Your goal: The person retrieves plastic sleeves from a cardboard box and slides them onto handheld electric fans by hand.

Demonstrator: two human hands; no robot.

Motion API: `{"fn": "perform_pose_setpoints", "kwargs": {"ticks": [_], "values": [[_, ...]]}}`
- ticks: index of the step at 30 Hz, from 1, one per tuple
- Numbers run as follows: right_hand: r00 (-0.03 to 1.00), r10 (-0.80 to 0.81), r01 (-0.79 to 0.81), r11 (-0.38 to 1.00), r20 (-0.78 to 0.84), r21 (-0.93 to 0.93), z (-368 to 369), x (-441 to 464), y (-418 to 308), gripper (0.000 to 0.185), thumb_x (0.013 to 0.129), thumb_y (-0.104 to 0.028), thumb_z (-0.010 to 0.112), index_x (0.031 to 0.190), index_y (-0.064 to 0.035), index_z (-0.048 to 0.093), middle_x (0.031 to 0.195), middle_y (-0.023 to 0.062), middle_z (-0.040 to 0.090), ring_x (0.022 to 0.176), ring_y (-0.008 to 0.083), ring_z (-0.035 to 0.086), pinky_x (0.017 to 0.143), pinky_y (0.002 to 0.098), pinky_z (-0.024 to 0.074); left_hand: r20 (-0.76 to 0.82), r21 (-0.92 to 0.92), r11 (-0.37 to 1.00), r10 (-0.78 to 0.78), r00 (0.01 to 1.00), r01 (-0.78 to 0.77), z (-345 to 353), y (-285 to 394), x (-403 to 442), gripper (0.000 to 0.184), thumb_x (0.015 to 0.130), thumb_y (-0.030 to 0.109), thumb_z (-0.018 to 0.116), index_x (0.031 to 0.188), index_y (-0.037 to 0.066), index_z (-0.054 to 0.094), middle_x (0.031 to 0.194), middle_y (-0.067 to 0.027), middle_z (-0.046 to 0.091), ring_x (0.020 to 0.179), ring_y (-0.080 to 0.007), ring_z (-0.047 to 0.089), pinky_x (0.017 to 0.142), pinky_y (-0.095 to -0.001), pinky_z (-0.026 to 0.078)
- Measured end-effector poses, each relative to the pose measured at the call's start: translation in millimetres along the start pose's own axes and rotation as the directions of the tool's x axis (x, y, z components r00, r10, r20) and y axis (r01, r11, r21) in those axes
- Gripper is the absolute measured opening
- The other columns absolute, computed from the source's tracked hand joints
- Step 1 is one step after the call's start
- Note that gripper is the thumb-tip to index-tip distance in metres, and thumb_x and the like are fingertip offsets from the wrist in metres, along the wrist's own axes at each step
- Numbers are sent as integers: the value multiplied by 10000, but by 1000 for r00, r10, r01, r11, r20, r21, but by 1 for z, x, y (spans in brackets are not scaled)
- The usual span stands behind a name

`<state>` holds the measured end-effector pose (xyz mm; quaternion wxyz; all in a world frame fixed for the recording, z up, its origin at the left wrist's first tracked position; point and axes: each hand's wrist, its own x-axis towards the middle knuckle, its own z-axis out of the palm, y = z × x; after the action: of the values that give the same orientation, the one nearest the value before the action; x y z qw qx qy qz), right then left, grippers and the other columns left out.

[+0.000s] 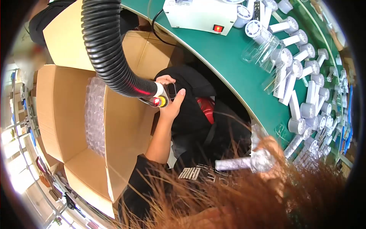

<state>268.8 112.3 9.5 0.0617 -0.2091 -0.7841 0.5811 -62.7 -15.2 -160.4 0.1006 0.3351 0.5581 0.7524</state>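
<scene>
My left hand (172, 102) is wrapped round the light-coloured nozzle (160, 90) at the end of a ribbed black hose (105, 49). Beside its fingers is a red and yellow fitting (162, 101), and a black oval part (172, 91) sits between thumb and fingers. At the lower right, my right hand (275, 150) holds a white plastic piece (236, 164) with a long handle and a round end, which points left over my dark shirt. Hair partly covers this hand, and clear plastic shows near it.
Open cardboard boxes (129, 133) with bubble wrap (95, 114) stand on the left. On the green table (228, 65) are a white device (200, 15) with a red switch, clear cylinders (268, 57) and several white plastic parts (308, 110). The table edge curves past my lap.
</scene>
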Motion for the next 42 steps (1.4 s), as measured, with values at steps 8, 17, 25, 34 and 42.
{"fn": "perform_pose_setpoints", "kwargs": {"ticks": [8, 17, 25, 34, 42], "values": [[794, 559, -418, 214, 240, 883, 138, 68, 99, 452, 794, -143, 746, 1192, -46, 553, 1067, 62, 606, 970, 166, 598, 871, 294, 478, -128, 335, 942, 30, 991, 14, -4, 19, 4, 438, 720, 3, 805, 1042, 27, 509, 1018, -53, 505, 906, -144, 482, 797, -275, 422], [779, 581, -478, 309, 235, 822, 148, 81, 111, 522, 755, -205, 802, 1173, -35, 540, 1051, 69, 595, 998, 159, 570, 890, 295, 445, -139, 120, 988, -80, 987, 97, -3, 14, 1, 411, 820, -5, 677, 1143, 44, 426, 1008, -96, 535, 884, -185, 547, 806, -338, 495], [775, 618, -436, 370, 133, 820, 136, 79, 118, 541, 757, -217, 804, 1179, -25, 526, 1050, 75, 594, 991, 159, 568, 890, 291, 443, 13, -359, 856, -394, 919, 372, -1, 10, 8, 443, 934, 382, 571, 1222, 63, 465, 991, -90, 578, 817, -239, 574, 741, -382, 480], [771, 616, -439, 328, 163, 836, 139, 82, 124, 562, 751, -235, 814, 1179, -19, 521, 1048, 79, 595, 980, 164, 573, 885, 292, 446, 486, -864, -141, -483, 729, 483, -10, 24, 9, 613, 916, 501, 546, 1350, 71, 487, 1033, -20, 597, 896, -190, 538, 749, -335, 450], [853, 448, -395, 217, 268, 893, 133, 112, 104, 446, 872, -224, 702, 1224, -18, 520, 1031, 81, 610, 910, 150, 606, 785, 286, 501, -114, -340, 779, -590, 799, 527, -11, 49, 9, 345, 936, 297, 572, 1150, 31, 524, 853, -74, 587, 597, -218, 550, 589, -297, 454]]}}
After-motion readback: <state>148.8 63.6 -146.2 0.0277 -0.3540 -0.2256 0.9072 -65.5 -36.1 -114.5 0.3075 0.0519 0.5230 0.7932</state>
